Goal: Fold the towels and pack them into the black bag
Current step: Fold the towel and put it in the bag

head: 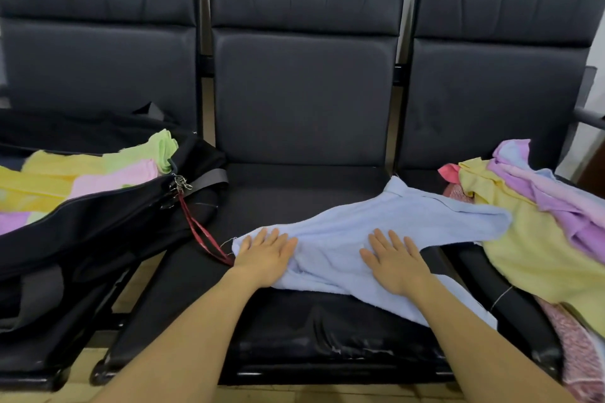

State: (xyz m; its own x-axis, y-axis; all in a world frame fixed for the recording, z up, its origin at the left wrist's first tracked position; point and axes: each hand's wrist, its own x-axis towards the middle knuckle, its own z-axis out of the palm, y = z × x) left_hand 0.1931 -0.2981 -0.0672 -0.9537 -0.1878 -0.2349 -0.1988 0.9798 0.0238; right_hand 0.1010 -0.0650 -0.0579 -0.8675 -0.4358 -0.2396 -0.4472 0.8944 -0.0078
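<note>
Three black seats (304, 101), one black bag (98, 226), one blue towel (360, 232) under two flat released grips: left hand (265, 255), right hand (393, 258)

Two bare forearms are showing from the lower edge of the head view, with no sleeve reaching into sight. The left hand (265, 256) and the right hand (394, 259) are wearing nothing: fingers plain, wrists plain, nails short and unpainted.

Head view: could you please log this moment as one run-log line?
step: flattening | left hand: flat on light blue towel | right hand: flat on same | black bag: open, holds folded towels
</note>
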